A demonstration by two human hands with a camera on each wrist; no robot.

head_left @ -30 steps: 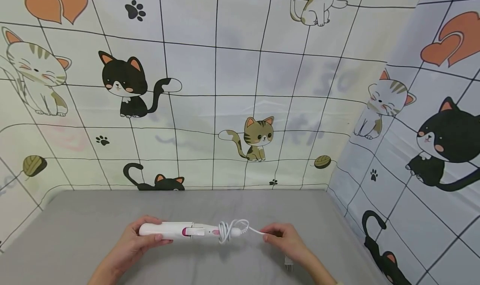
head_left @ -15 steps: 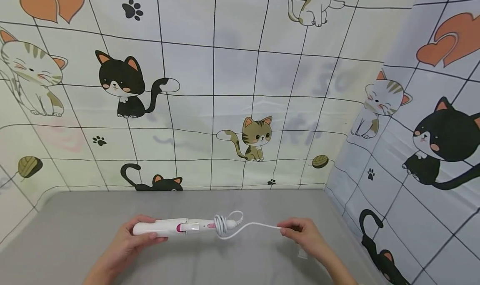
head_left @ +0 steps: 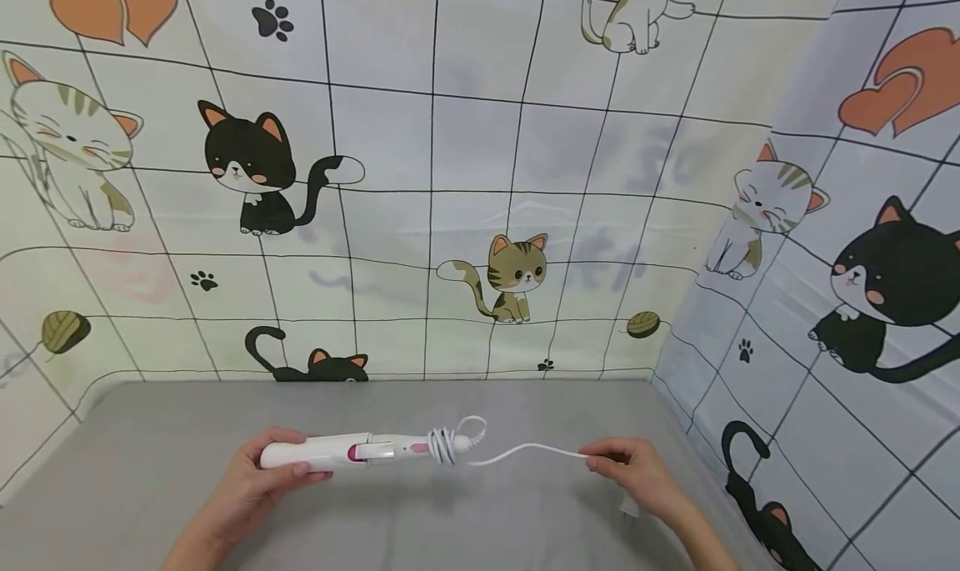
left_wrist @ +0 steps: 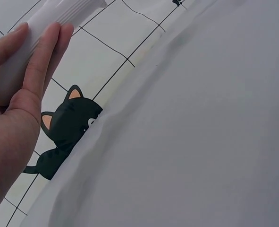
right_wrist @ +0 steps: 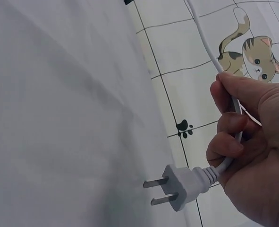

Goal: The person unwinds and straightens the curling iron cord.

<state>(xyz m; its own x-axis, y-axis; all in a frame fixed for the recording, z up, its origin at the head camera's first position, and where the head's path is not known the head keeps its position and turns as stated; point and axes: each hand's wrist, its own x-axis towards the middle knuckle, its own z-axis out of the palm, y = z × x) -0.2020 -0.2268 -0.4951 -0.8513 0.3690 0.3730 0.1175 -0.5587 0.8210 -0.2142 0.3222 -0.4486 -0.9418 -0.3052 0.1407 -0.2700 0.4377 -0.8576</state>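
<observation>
The far edge of the grey table [head_left: 405,542] crosses my head view just below the middle, meeting a cloth wall [head_left: 390,150] printed with cats, which rises to 12 o'clock. A second cloth wall [head_left: 892,463] stands at 3 to 4 o'clock, closing in that side. My right forearm is the nearer one to it, with a strip of table between. Grey tabletop shows between my arms and beyond my hands up to the far edge, so I have room there.

My left hand [head_left: 255,483], at 7 o'clock, grips the rounded end of a white hair iron [head_left: 322,452], thumb on the near side, fingers on the far side. The iron lies nearly level above the table, its other end pointing to 3 o'clock, where coils of its white cord [head_left: 528,446] wrap the handle.

My right hand [head_left: 630,475], at 5 o'clock, stands well apart from the coils and pinches the cord between thumb and forefinger. The stretch between arches slightly. In my right wrist view the cord runs on past my curled fingers to the plug [right_wrist: 184,184], its two prongs toward 9 o'clock.
</observation>
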